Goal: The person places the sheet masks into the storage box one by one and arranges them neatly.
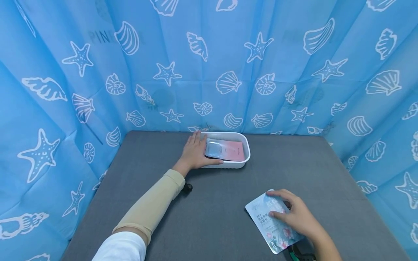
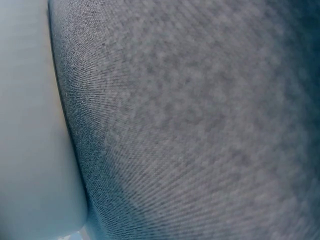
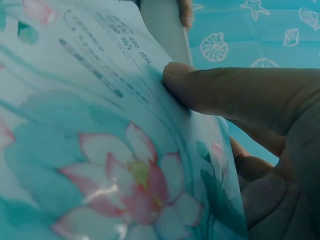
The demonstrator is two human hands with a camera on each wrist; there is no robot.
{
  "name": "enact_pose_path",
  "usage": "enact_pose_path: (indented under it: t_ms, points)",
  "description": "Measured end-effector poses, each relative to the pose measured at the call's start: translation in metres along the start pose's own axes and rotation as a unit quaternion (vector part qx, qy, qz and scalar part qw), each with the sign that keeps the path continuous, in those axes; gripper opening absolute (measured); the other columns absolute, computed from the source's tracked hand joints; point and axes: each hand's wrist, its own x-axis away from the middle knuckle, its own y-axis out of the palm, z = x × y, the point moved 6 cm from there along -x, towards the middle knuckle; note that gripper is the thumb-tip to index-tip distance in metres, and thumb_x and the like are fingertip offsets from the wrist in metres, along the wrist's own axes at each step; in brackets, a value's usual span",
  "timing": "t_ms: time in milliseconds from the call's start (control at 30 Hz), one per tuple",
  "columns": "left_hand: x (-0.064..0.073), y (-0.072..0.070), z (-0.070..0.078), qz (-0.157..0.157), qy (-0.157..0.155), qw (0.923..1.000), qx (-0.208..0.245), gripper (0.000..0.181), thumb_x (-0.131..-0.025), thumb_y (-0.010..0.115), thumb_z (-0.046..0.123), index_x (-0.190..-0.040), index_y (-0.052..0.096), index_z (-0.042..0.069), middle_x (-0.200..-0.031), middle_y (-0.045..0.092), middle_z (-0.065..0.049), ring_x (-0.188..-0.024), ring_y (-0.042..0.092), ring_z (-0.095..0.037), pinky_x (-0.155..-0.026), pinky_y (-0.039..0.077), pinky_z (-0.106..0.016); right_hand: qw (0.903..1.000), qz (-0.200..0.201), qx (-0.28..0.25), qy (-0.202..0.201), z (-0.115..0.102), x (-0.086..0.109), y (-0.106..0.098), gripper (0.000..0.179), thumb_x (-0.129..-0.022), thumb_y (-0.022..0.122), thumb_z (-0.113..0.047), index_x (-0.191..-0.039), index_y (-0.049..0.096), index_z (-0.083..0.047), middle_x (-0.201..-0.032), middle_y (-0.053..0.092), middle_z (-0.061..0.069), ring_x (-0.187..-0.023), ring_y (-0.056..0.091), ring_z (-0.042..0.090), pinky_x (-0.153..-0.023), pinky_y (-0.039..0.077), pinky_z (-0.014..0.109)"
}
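Observation:
A white plastic basin [image 1: 247, 149] stands at the back of the table, with a pink and pale-blue packet [image 1: 225, 149] lying inside it. My left hand [image 1: 194, 152] rests on the basin's left end, fingers stretched along that side and thumb reaching over the front rim. In the left wrist view only the blurred basin wall [image 2: 35, 125] shows beside grey cloth. Off to the front right, my right hand [image 1: 298, 214] pinches a pale-blue sachet [image 1: 266, 219] with lotus flowers and printed text. The right wrist view shows the thumb [image 3: 200, 87] pressed on the sachet's printed face.
Grey cloth [image 1: 215, 206] covers the table. Blue curtains [image 1: 202, 90] with white shells and starfish hang behind it and on both sides. A small black object [image 1: 187, 188] shows by the left wrist, and a black and green one [image 1: 295, 253] under the right wrist.

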Motion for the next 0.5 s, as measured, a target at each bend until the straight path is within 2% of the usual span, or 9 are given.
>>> enact_pose_path:
  t_ms: [267,367,500]
  points:
    - [0.001,0.000,-0.001,0.002,-0.002,1.0000,0.001,0.138,-0.072,0.055,0.100,-0.171,0.017,0.011,-0.180,0.005,-0.015,-0.167,0.007,-0.039,-0.135,0.009,-0.055,0.9962,0.057,0.032,-0.058,-0.016,-0.017,-0.007,0.059,-0.082,0.088,0.001,-0.137,0.069,-0.008,-0.127,0.069,0.014,-0.090,0.064,0.003,-0.066,0.059,0.025]
    - [0.000,0.001,-0.002,0.004,-0.002,1.0000,0.000,0.138,-0.072,0.055,0.100,-0.171,0.018,0.011,-0.180,0.006,-0.014,-0.167,0.007,-0.039,-0.135,0.009,-0.055,0.9944,0.075,0.044,-0.060,-0.019,-0.022,-0.011,0.059,-0.083,0.088,0.001,-0.138,0.069,-0.007,-0.128,0.069,0.014,-0.090,0.064,0.004,-0.066,0.058,0.024]
    - [-0.001,0.002,-0.002,0.004,-0.005,1.0000,-0.001,0.138,-0.072,0.054,0.101,-0.171,0.018,0.012,-0.180,0.006,-0.014,-0.167,0.006,-0.038,-0.135,0.008,-0.054,0.9918,0.097,0.068,-0.048,-0.025,-0.028,-0.019,0.058,-0.085,0.089,-0.006,-0.139,0.069,-0.010,-0.131,0.068,0.014,-0.097,0.061,0.006,-0.071,0.056,0.022]
